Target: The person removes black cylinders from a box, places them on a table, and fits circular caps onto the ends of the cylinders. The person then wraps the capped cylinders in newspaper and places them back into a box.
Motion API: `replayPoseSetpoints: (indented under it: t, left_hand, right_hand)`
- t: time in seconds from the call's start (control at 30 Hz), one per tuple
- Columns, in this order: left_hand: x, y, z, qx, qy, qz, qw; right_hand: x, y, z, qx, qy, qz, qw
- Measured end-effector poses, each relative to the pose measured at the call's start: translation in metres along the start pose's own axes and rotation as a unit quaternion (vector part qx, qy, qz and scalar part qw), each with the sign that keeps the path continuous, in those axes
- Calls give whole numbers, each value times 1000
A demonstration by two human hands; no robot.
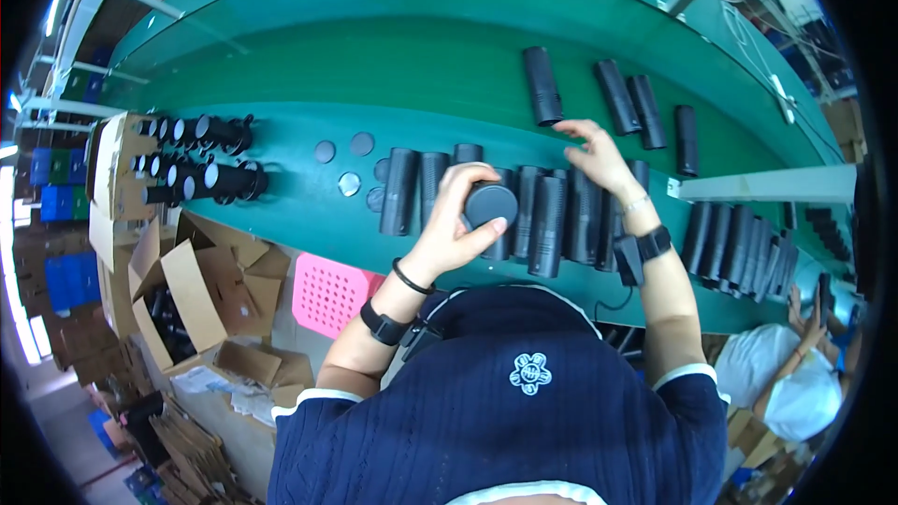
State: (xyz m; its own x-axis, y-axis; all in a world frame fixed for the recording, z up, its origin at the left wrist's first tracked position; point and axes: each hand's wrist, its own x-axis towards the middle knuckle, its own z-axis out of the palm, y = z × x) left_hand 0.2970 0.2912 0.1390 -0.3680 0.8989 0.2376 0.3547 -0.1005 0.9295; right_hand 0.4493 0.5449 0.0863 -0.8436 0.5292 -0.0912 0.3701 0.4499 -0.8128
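My left hand (458, 215) is closed around a black cylinder (492, 205), whose round flat end faces up. Under and beside it, several black ribbed cylinders (547, 224) lie in a row along the near side of the green bench. My right hand (599, 161) reaches over this row with its fingers apart. Its fingertips are at the near end of another black cylinder (541, 86) lying farther back; whether they touch it I cannot tell. Small round discs (362, 143), mostly dark, lie loose to the left of the row.
Two rows of black parts with pale round ends (210, 178) stand at the bench's left end. Several more cylinders (645, 110) lie at the back right and right. A pale metal bar (767, 184) crosses there. Below are a pink stool (332, 295) and open cartons (182, 295). A co-worker (795, 383) sits right.
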Motion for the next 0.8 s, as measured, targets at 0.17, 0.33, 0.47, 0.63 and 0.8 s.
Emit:
replayPoseSetpoints:
  t: [0.17,0.33,0.47,0.63,0.8]
  left_hand:
    - [3,1,-2,-51,35,16,998]
    - [3,3,-12,51,20,65,996]
    - [-1,1,-18,-8,36,46,998]
    - [3,-3,-15,-349,79,-15,934]
    - [4,-1,-21,-503,58,-84,858]
  right_hand:
    - [18,122,-53,-309,280,133,899]
    - [21,141,-60,-375,159,224,885]
    - [39,140,-49,-402,128,249,872]
    - [44,121,-25,-272,123,166,940]
    - [27,37,-25,-305,143,54,940]
